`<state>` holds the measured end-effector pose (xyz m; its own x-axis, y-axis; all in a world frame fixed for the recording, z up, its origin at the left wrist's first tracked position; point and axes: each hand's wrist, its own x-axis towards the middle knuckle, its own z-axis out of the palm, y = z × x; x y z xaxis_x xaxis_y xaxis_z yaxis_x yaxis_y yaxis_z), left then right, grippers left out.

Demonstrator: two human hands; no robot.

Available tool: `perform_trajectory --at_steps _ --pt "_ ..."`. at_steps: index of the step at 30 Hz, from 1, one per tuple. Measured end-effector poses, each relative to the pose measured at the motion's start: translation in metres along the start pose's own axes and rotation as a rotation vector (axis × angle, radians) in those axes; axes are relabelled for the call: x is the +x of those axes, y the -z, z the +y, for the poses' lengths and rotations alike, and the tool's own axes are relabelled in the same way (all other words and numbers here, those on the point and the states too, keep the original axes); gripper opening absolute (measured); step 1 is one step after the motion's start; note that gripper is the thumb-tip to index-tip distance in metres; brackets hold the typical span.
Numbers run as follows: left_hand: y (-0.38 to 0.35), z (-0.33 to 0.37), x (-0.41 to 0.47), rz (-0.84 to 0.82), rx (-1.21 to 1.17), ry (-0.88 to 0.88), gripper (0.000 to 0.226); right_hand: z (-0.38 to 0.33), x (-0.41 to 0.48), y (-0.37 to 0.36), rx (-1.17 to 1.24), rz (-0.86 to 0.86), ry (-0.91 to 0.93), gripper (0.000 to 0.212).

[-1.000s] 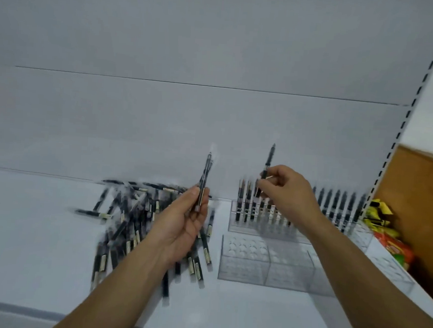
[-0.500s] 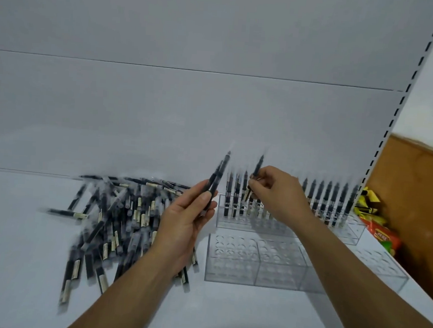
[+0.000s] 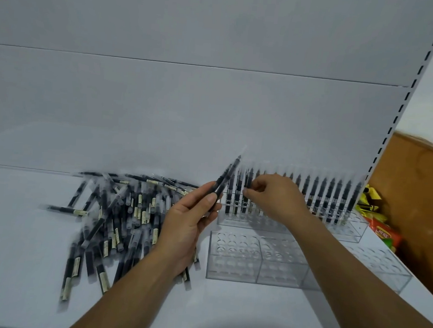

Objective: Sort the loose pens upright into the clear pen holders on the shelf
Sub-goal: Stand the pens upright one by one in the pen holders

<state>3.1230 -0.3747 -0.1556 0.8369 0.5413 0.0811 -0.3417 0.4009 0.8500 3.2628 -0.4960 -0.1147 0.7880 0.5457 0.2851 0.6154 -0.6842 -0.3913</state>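
My two forearms come in from the bottom edge, above the white shelf (image 3: 24, 253). Nearest on the right stand the front holders (image 3: 232, 275), clear boxes with rows of round holes; my right forearm covers part of them.

Just left of them my left hand (image 3: 185, 228) is raised, with the fingers curled and the thumb pressing two pens (image 3: 226, 178) against them. Their long axis is slanted, with the tips pointing up, away and to the right. The lower ends are hidden inside the hand, and I cannot be sure there are only two.

Under and left of this hand lies the pile (image 3: 119, 213): dark pens with pale labels, flat on the shelf and crossing in many directions. Blur smears them, and the hand hides some.

Further away, my right hand (image 3: 278, 197) shows its back to me. Its fingers are bent, and thumb and fingertips pinch one pen (image 3: 248, 182), which stands upright, tip up, at the left end of the rear holders (image 3: 351, 232). I cannot tell whether its lower end sits in a hole.

From there a row (image 3: 321, 194) of upright pens runs to the right, partly hidden by the hand. Beside it lie blurred coloured packets (image 3: 382, 231). Behind everything is the pale panel (image 3: 188, 110).
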Motion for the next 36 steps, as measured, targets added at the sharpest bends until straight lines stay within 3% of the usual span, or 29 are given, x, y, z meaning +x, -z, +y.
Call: perform_trajectory --at_steps 8,15,21,25,29,36 --pt "-0.001 -0.001 0.000 -0.003 0.029 -0.021 0.027 0.003 -0.015 0.010 0.128 0.003 -0.020 0.017" --pt "-0.006 0.001 -0.002 -0.028 0.138 -0.077 0.027 -0.016 -0.037 0.022 0.690 -0.205 0.054 0.016" --pt "-0.012 0.001 -0.007 -0.064 0.249 -0.105 0.026 -0.020 -0.037 0.018 0.792 -0.099 -0.005 0.021" --pt "-0.011 0.004 -0.004 0.019 0.262 -0.102 0.022 -0.013 -0.031 0.024 0.844 0.032 -0.089 0.022" --pt "-0.008 0.005 -0.003 0.058 0.229 -0.078 0.020 0.007 -0.016 0.028 0.625 0.244 -0.126 0.028" --pt "-0.008 0.007 -0.005 0.048 0.258 -0.073 0.019 0.019 -0.001 0.021 0.183 0.217 -0.029 0.032"
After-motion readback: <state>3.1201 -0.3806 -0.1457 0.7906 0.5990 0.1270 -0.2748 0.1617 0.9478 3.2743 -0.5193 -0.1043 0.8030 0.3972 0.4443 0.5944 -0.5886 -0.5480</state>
